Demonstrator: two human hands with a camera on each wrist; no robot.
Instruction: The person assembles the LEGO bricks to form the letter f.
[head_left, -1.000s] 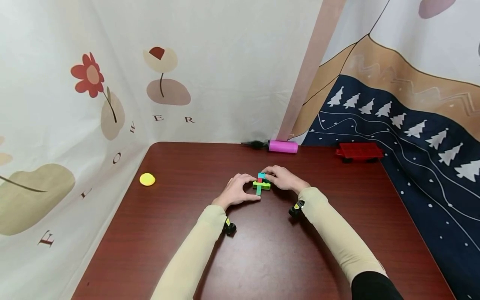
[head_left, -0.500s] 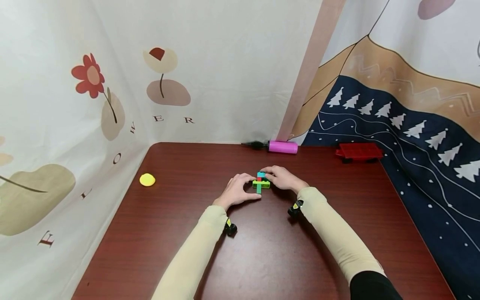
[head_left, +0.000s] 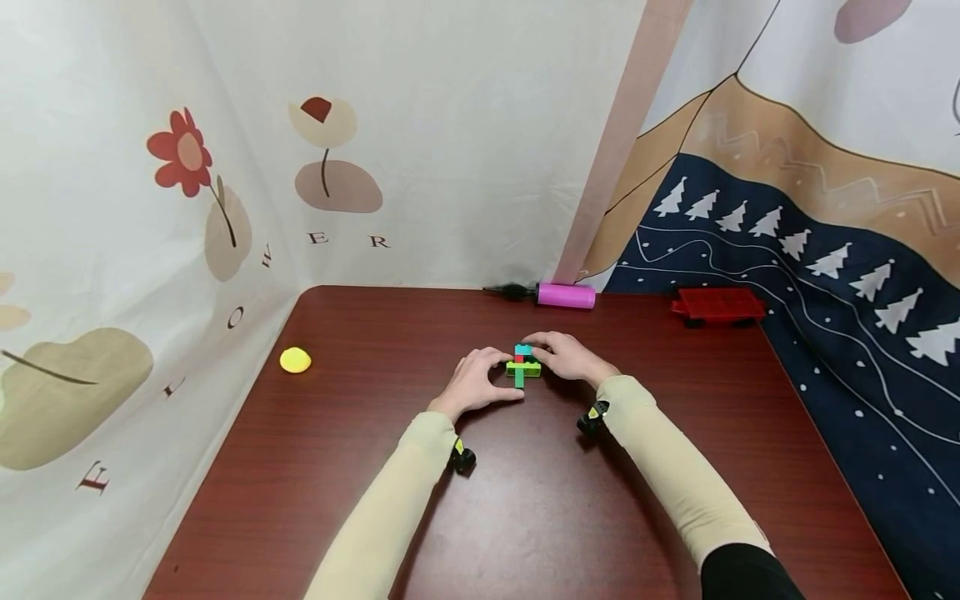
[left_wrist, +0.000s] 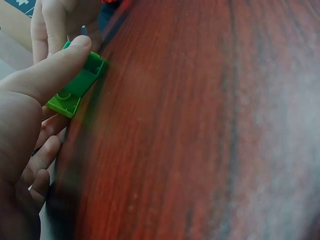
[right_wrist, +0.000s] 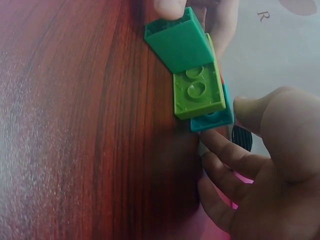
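A small cross-shaped build of toy building blocks (head_left: 519, 378) is between my hands mid-table. It has a green block, a lime crosspiece (right_wrist: 200, 97), a bit of red and a blue block (head_left: 522, 350) at the far end. My left hand (head_left: 474, 383) grips it, thumb on the green block's near end (left_wrist: 80, 82) and fingers reaching to the far side. From the right, my right hand (head_left: 568, 358) holds the blue block end with thumb and fingers. Whether the build touches the table cannot be told.
A yellow round object (head_left: 295, 360) lies at the table's left edge. Along the back edge are a pink cylinder with a black tapered end (head_left: 566, 296) and, further right, a red toy cart (head_left: 720, 306). Printed cloth (head_left: 465, 167) hangs behind the table.
Both hands and the block build stay almost in place, with only very slight shifts. The rest of the scene looks the same.
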